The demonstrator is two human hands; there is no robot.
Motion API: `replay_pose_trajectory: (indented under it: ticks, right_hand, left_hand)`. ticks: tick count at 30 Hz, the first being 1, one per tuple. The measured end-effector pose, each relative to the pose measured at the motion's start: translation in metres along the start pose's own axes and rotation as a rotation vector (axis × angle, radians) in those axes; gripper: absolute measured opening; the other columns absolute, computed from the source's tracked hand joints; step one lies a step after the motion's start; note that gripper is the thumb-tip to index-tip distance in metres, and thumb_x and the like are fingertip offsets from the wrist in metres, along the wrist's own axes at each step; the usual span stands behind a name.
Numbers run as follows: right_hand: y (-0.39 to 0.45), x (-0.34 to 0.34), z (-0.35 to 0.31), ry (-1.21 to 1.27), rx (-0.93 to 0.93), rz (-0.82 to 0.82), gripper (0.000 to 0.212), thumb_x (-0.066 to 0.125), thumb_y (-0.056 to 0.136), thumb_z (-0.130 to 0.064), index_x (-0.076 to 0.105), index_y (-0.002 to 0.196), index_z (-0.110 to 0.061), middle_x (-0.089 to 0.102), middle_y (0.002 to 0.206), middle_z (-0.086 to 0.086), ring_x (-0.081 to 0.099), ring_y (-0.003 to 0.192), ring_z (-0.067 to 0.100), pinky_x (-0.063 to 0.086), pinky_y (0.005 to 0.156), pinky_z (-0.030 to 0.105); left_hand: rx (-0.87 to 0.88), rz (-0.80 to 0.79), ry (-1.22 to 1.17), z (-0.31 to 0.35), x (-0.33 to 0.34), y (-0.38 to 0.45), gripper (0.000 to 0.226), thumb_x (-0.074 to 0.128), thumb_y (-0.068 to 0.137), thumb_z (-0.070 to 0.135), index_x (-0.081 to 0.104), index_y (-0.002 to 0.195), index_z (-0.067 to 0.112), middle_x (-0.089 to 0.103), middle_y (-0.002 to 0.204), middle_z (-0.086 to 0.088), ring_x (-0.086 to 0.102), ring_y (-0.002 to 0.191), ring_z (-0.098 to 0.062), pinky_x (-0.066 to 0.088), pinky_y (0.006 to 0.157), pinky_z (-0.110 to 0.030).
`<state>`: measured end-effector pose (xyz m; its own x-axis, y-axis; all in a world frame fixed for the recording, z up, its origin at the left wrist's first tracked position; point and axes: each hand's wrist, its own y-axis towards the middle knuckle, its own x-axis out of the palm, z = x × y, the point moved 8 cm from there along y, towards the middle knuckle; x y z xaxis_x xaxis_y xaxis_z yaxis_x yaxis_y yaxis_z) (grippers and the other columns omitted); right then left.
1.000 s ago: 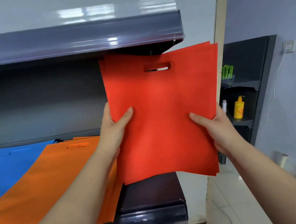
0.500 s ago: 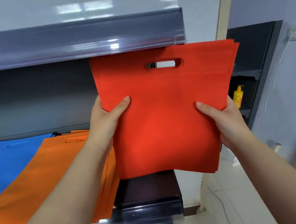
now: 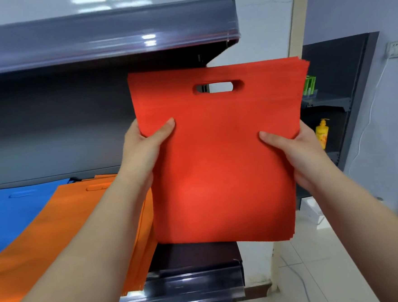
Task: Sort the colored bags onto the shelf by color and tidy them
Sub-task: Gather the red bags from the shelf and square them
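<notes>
Shelf (image 3: 193, 283) | red bags (image 3: 220, 173) upright, handle up | both hands gripping

Flat blue fabric bags (image 3: 16, 210) were cut off by left edge; stacked red fabric bags (image 3: 220, 163) hid both hands' fingers; yellow pump bottle (image 3: 322, 134) label unreadable.

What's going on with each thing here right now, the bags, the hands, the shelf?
Red bags: a stack held upright in the air, handle hole on top.
Left hand: grips the stack's left edge.
Right hand: grips its right edge.
Orange bags: lying flat on the shelf.
Blue bags: lying flat, partly under the orange.
</notes>
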<state>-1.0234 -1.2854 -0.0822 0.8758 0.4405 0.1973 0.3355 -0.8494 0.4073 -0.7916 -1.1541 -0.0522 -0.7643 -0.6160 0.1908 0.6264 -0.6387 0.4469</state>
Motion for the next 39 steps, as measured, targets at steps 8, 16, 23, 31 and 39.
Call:
replay_pose_trajectory:
  ticks: [8, 16, 23, 31, 39]
  right_hand:
    - [0.009, 0.002, -0.022, -0.071, -0.185, 0.036, 0.059, 0.075, 0.075, -0.008, 0.047, 0.121, -0.031, 0.063, 0.113, -0.01, 0.064, 0.098, 0.002, 0.053, 0.078, 0.021]
    - [0.015, 0.009, -0.031, -0.126, -0.29, 0.022, 0.077, 0.071, 0.082, -0.011, 0.028, 0.142, -0.032, 0.055, 0.128, -0.011, 0.059, 0.111, 0.003, 0.052, 0.089, 0.028]
    - [0.015, 0.018, -0.037, -0.302, -0.373, 0.064, 0.091, 0.066, 0.086, -0.008, 0.007, 0.151, -0.033, 0.035, 0.145, -0.016, 0.044, 0.118, -0.013, 0.039, 0.103, 0.018]
    - [0.0, 0.011, -0.003, -0.352, -0.283, 0.086, 0.08, 0.067, 0.084, -0.004, 0.023, 0.147, -0.026, 0.046, 0.133, -0.017, 0.048, 0.112, -0.01, 0.037, 0.107, 0.028]
    - [-0.004, 0.004, 0.009, -0.26, -0.162, 0.063, 0.052, 0.071, 0.082, -0.012, 0.045, 0.124, -0.029, 0.059, 0.114, -0.01, 0.058, 0.101, 0.002, 0.046, 0.092, 0.019]
  left_hand:
    - [0.189, 0.057, 0.054, 0.02, -0.003, 0.005, 0.038, 0.069, 0.082, 0.006, 0.048, 0.113, 0.017, 0.064, 0.102, 0.003, 0.064, 0.089, -0.004, 0.052, 0.083, -0.022]
    - [0.283, 0.055, 0.148, 0.031, -0.006, 0.008, 0.075, 0.068, 0.079, 0.016, 0.03, 0.143, 0.012, 0.053, 0.135, -0.007, 0.054, 0.12, -0.015, 0.04, 0.107, -0.038]
    - [0.367, 0.078, 0.199, 0.028, -0.007, 0.008, 0.073, 0.066, 0.082, 0.008, 0.03, 0.145, 0.012, 0.05, 0.138, -0.006, 0.05, 0.124, -0.014, 0.038, 0.108, -0.037]
    - [0.259, 0.102, 0.155, -0.003, -0.011, -0.007, 0.038, 0.063, 0.087, 0.006, 0.049, 0.12, 0.019, 0.061, 0.107, 0.01, 0.06, 0.093, 0.004, 0.047, 0.093, -0.022]
    - [0.109, 0.013, 0.044, -0.028, -0.019, -0.012, 0.036, 0.066, 0.083, 0.002, 0.055, 0.111, 0.021, 0.066, 0.111, 0.0, 0.065, 0.091, -0.002, 0.05, 0.081, -0.017]
